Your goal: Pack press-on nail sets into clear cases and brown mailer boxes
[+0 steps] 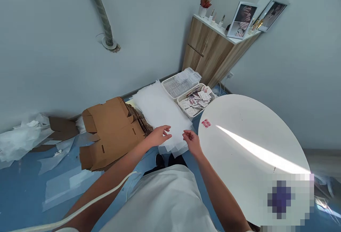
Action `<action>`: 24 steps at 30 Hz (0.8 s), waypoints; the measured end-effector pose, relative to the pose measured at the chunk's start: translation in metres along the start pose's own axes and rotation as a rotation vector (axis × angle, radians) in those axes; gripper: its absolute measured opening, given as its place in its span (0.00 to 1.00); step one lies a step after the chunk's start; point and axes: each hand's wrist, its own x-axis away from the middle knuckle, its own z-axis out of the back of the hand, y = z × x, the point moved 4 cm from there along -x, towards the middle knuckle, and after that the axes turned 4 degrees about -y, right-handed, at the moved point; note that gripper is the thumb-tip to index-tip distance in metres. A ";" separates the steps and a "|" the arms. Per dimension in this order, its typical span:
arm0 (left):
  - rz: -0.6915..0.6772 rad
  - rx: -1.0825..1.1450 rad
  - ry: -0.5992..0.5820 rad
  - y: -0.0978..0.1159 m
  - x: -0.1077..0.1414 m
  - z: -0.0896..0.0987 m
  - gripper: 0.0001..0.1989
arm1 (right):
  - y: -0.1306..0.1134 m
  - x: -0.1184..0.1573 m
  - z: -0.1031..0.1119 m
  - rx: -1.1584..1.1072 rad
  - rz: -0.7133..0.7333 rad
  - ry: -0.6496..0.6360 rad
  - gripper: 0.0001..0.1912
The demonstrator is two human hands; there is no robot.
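My left hand (159, 135) hovers over the near left side of a pile of thin white foam sheets (160, 106). Its fingers are loosely bent, with a gap between thumb and fingertips, and nothing shows in it. My right hand (192, 141) is above the right edge of the same pile, close to a round white table (239, 125). The fingers there curl loosely towards the thumb; I see nothing between them. A small card with pink-red print (206, 123) lies on the table's left edge.
Flattened brown cardboard boxes (112, 129) are stacked left of the sheets. Beyond them stand a basket of clear plastic cases (181, 82) and a basket of printed packets (197, 100). A wooden cabinet (210, 47) fills the corner. A white cable (101, 198) crosses my left arm.
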 end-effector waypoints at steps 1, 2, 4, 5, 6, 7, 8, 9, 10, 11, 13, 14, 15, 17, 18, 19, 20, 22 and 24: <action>-0.002 -0.005 -0.040 0.001 -0.006 0.003 0.23 | -0.002 -0.006 0.002 0.003 -0.006 -0.003 0.16; -0.004 -0.007 -0.065 0.003 -0.013 0.006 0.23 | -0.005 -0.013 0.004 0.003 -0.008 -0.002 0.16; -0.001 -0.003 -0.058 0.003 -0.029 0.015 0.24 | -0.010 -0.033 0.011 -0.008 -0.008 0.008 0.17; 0.005 0.003 -0.042 0.003 -0.037 0.019 0.24 | -0.012 -0.045 0.014 -0.016 -0.007 0.011 0.17; 0.012 0.009 -0.025 0.001 -0.045 0.024 0.25 | -0.015 -0.058 0.016 -0.025 -0.007 0.010 0.18; 0.018 0.014 -0.012 0.000 -0.054 0.028 0.25 | -0.018 -0.071 0.017 -0.035 -0.009 0.009 0.18; 0.025 0.016 -0.005 -0.002 -0.064 0.033 0.24 | -0.020 -0.086 0.018 -0.046 -0.014 0.005 0.18; 0.032 0.014 -0.001 -0.003 -0.074 0.037 0.24 | -0.023 -0.101 0.019 -0.057 -0.022 0.002 0.18; 0.039 0.005 0.001 -0.004 -0.085 0.041 0.23 | -0.026 -0.116 0.019 -0.068 -0.030 0.001 0.18; 0.044 -0.010 0.003 -0.004 -0.096 0.046 0.23 | -0.030 -0.132 0.019 -0.076 -0.037 0.002 0.18; 0.045 -0.054 0.019 -0.003 -0.124 0.056 0.22 | -0.039 -0.166 0.019 -0.078 -0.043 0.006 0.18; 0.036 -0.080 0.029 -0.002 -0.139 0.062 0.22 | -0.043 -0.184 0.019 -0.064 -0.037 0.005 0.18; 0.021 -0.106 0.047 0.000 -0.155 0.068 0.22 | -0.048 -0.202 0.018 -0.045 -0.026 -0.009 0.18; -0.033 -0.163 0.071 0.003 -0.189 0.079 0.21 | -0.053 -0.239 0.016 -0.053 0.002 0.001 0.21; -0.055 -0.197 0.079 0.004 -0.206 0.085 0.22 | -0.053 -0.258 0.015 -0.082 0.007 0.012 0.22; -0.065 -0.222 0.098 0.004 -0.222 0.091 0.22 | -0.052 -0.275 0.013 -0.118 0.002 0.030 0.23; -0.072 -0.236 0.123 0.004 -0.238 0.097 0.22 | -0.048 -0.292 0.011 -0.157 -0.015 0.043 0.24; -0.076 -0.231 0.176 0.002 -0.267 0.109 0.24 | -0.041 -0.321 0.006 -0.207 -0.045 0.043 0.24; -0.080 -0.201 0.230 0.001 -0.292 0.119 0.28 | -0.035 -0.342 0.002 -0.216 -0.028 0.055 0.25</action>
